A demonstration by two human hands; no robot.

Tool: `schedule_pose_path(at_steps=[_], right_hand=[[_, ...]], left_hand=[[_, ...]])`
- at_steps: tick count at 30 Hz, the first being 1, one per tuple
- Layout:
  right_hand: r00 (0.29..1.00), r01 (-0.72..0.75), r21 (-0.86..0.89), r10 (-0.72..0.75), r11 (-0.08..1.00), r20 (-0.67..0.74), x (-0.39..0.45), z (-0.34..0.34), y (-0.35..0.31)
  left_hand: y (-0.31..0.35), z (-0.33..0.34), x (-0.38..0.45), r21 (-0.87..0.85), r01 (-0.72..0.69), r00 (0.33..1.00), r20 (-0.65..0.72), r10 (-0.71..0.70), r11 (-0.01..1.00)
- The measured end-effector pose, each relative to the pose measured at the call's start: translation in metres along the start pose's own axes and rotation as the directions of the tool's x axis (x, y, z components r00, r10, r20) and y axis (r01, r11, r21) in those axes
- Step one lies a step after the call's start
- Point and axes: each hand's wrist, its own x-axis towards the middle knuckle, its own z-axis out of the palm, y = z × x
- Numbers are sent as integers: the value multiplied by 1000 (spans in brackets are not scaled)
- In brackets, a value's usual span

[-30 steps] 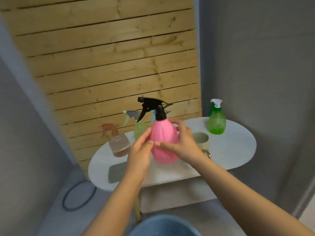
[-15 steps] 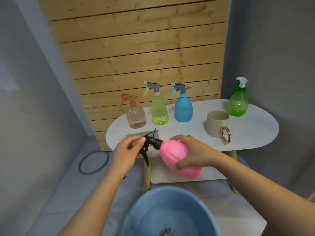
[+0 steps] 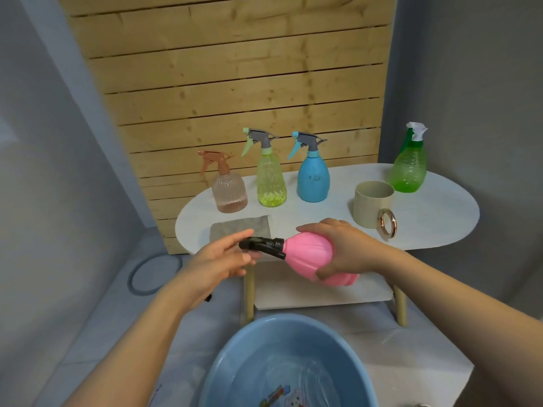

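Observation:
A pink spray bottle (image 3: 305, 254) with a black trigger head (image 3: 263, 245) lies tipped on its side in the air, in front of the table's near edge and above the blue basin (image 3: 293, 362). My right hand (image 3: 343, 248) grips its pink body from the right. My left hand (image 3: 226, 257) is at the black head, thumb over the nozzle and fingers under the trigger.
On the white oval table (image 3: 440, 218) stand a peach spray bottle (image 3: 229, 189), a yellow-green one (image 3: 270, 180), a blue one (image 3: 313, 177), a green one (image 3: 410, 165) and a beige mug (image 3: 373, 204). A grey cloth (image 3: 238, 227) lies near its front edge.
The pink bottle went from upright over the table to lying sideways, lower and nearer to me. My left hand moved from the body to the trigger head. The view dropped, showing the basin.

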Motion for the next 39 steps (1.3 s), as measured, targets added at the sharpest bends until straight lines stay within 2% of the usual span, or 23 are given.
schedule_pose_path(at_steps=[2, 5, 7, 10, 13, 16, 19, 21, 24, 27, 30, 34, 39], right_hand=[[999, 23, -12, -23, 1000, 32, -3, -1, 3], [995, 87, -53, -85, 995, 42, -6, 2, 4], [990, 139, -76, -138, 987, 21, -7, 3, 2], [976, 199, -172, -212, 965, -58, -8, 3, 0], [952, 200, -291, -256, 936, -169, -8, 2, -1], [936, 136, -332, -231, 933, -265, -7, -2, 3], [953, 48, -236, -116, 971, -282, -7, -8, 13], [968, -12, -180, -33, 984, -249, -7, -11, 23], [971, -128, -34, 118, 991, -209, -7, -10, 35], [957, -218, 211, 251, 953, -145, -7, -8, 42], [943, -269, 335, 317, 903, -98, -5, -5, 43], [938, -280, 404, 337, 871, -75, 0, -1, 36], [932, -285, 417, 351, 863, -88, 6, 3, 31]], left_hand=[[-5, 2, 1, 207, -47, 992, -106, 70, 977], [-7, 8, 5, 290, 31, 952, -300, 60, 956], [-8, 12, 8, 161, 120, 925, -375, -51, 980], [-8, 17, 13, -114, 220, 885, -395, -247, 969], [-8, 18, 21, -309, 247, 841, -402, -362, 918], [-8, 11, 27, -463, 237, 802, -404, -441, 854], [-11, -1, 28, -469, 215, 812, -401, -424, 856], [-15, -10, 29, -341, 225, 821, -439, -366, 913], [-19, -29, 31, -211, 203, 786, -547, -288, 956], [-23, -39, 33, -251, 158, 767, -577, -279, 955], [-28, -30, 39, -283, 155, 781, -551, -292, 947], [-33, 2, 55, -348, 172, 814, -477, -332, 922], [-32, 48, 87, -500, 193, 844, -355, -402, 844]])
